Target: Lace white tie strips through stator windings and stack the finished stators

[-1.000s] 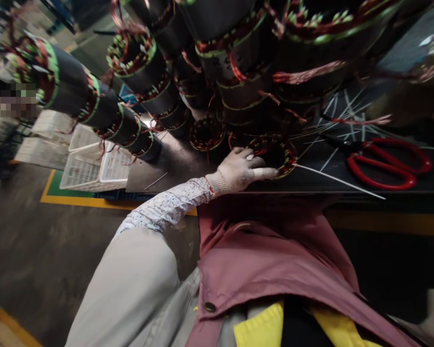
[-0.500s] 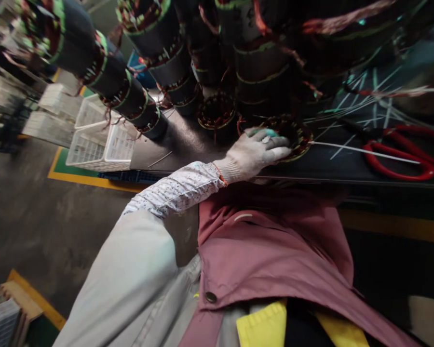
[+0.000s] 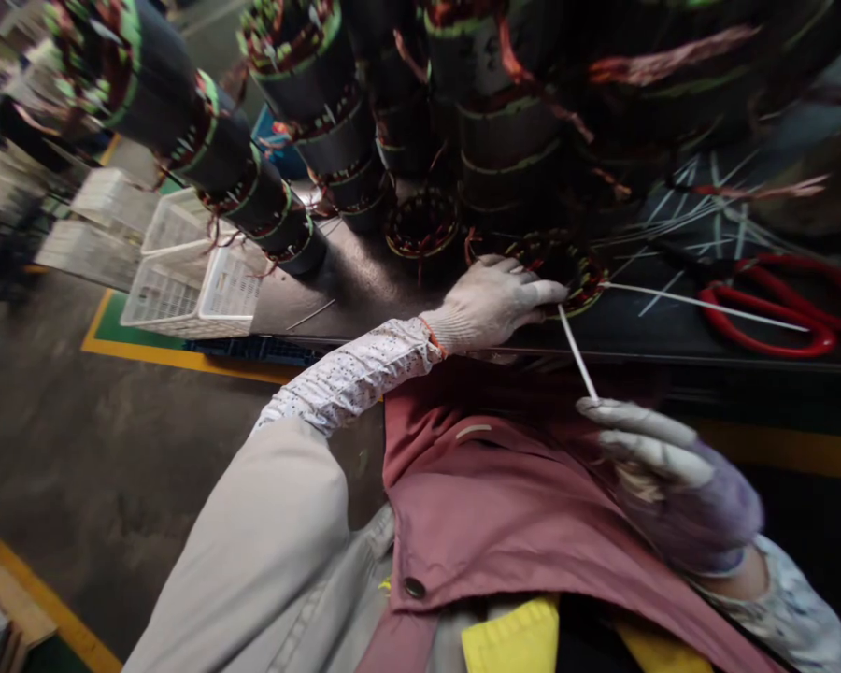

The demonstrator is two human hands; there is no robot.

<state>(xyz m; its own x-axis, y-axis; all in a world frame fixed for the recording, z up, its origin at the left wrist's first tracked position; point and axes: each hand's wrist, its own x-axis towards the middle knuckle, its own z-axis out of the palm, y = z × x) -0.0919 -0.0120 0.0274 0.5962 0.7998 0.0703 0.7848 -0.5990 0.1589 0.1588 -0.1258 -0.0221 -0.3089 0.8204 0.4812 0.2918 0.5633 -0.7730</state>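
My left hand point(image 3: 496, 297), in a white knit glove, lies over the near left rim of a low wound stator point(image 3: 592, 280) at the bench edge. Its fingers curl onto the rim, the index finger stretched along it. My right hand point(image 3: 662, 458), in a stained white and purple glove, is lower right in front of the apron. Its fingers pinch a white cord point(image 3: 577, 350), which runs taut up to the stator rim by my left index fingertip. Another white cord point(image 3: 707, 304) trails right from the stator.
Red-handled scissors point(image 3: 771, 304) lie right on the bench among loose white cords point(image 3: 715, 210). Stacked stators point(image 3: 336, 126) with copper leads rise behind, and a single wound stator point(image 3: 424, 229) sits left of my hand. White plastic crates point(image 3: 206, 290) stand at the left.
My right hand has come into view at lower right, pulling a white cord from the stator. My left hand stays at the rim, its fingers more curled; a greenish patch there no longer shows.
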